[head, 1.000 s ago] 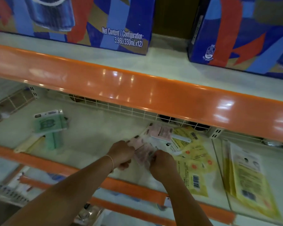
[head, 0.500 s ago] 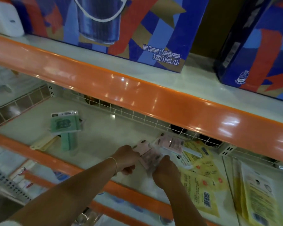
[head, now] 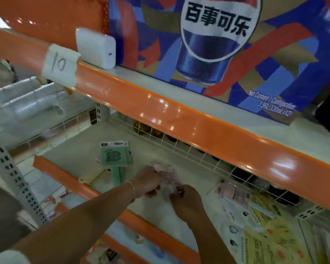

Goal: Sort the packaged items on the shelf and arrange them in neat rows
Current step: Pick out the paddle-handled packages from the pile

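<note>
While gripped, pink packets (head: 167, 173) between each hand (head: 149, 181).

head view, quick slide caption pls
Both hands, left hand and right hand, hold pink packets over the shelf, beside green packets.

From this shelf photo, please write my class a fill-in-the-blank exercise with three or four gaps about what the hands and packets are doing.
1. Both hands, left hand and right hand, hold the ____ packets.
2. The green packets lie to the ____ of the hands.
3. The white tag on the orange shelf edge reads ____.
4. The yellow packets lie on the shelf's ____ side.

Missing words: pink; left; 10; right
</note>
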A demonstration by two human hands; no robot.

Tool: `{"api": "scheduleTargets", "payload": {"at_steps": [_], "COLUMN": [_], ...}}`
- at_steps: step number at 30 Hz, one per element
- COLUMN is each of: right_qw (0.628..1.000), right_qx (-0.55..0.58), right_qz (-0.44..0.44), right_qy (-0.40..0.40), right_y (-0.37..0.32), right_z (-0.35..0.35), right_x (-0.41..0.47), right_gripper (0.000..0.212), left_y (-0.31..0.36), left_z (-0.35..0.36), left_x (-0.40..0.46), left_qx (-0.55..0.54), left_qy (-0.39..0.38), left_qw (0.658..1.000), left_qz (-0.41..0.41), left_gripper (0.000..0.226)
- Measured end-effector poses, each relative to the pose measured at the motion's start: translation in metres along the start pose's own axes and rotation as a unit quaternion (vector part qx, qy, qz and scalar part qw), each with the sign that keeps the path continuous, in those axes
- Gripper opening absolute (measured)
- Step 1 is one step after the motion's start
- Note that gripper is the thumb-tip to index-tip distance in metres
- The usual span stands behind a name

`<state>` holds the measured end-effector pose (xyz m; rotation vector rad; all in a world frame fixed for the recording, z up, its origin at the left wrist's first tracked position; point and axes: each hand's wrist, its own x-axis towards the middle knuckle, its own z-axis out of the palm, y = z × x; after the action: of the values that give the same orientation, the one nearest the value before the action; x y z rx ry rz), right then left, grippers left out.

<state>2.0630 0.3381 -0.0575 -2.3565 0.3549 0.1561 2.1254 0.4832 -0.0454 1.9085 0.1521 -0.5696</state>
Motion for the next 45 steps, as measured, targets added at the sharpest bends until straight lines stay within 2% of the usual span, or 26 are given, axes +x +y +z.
{"api": "scheduleTargets", "payload": {"at_steps": [2, 4, 13, 17, 22, 24, 33, 39, 42, 45], "right_qw": [1.000, 0.999, 0.995, 0.996, 0.996, 0.996, 0.992, 0.992, 0.992, 0.990], "right_qx": [-0.010, 0.008, 0.082, 0.064, 0.022, 0.007, -0.066, -0.020, -0.020, -0.028], "right_qz": [-0.018, -0.034, -0.059, -0.064, -0.078, -0.080, -0.084, -0.081, -0.063, -0.044], "right_qy": [0.006, 0.011, 0.018, 0.019, 0.036, 0.044, 0.064, 0.092, 0.109, 0.132], "right_y": [-0.020, -0.040, -0.111, -0.128, -0.136, -0.138, -0.137, -0.098, -0.069, -0.036], "right_z": [0.011, 0.024, 0.079, 0.102, 0.118, 0.123, 0.129, 0.097, 0.073, 0.041], "right_x": [0.004, 0.008, 0.023, 0.028, 0.036, 0.040, 0.039, 0.034, 0.031, 0.026], "right_gripper": [0.012, 0.018, 0.019, 0.024, 0.028, 0.032, 0.038, 0.041, 0.039, 0.039], "left_y": [-0.005, -0.009, -0.022, -0.033, -0.039, -0.041, -0.046, -0.031, -0.015, 0.000], "left_z": [-0.022, -0.043, -0.133, -0.158, -0.173, -0.177, -0.170, -0.141, -0.111, -0.075], "left_x": [0.000, 0.001, -0.004, -0.005, -0.007, -0.007, -0.002, 0.002, 0.006, 0.012], "left_qx": [-0.003, -0.012, -0.029, -0.007, -0.031, -0.040, -0.042, -0.021, 0.052, 0.068], "left_qy": [0.021, 0.036, 0.124, 0.144, 0.181, 0.185, 0.212, 0.232, 0.203, 0.142], "left_qw": [1.000, 0.999, 0.992, 0.989, 0.983, 0.982, 0.975, 0.967, 0.968, 0.977], "left_qz": [0.004, 0.011, 0.003, 0.005, 0.003, 0.005, 0.046, 0.099, 0.134, 0.142], "left_gripper": [0.027, 0.022, 0.026, 0.029, 0.011, 0.011, 0.023, 0.018, 0.022, 0.020]}}
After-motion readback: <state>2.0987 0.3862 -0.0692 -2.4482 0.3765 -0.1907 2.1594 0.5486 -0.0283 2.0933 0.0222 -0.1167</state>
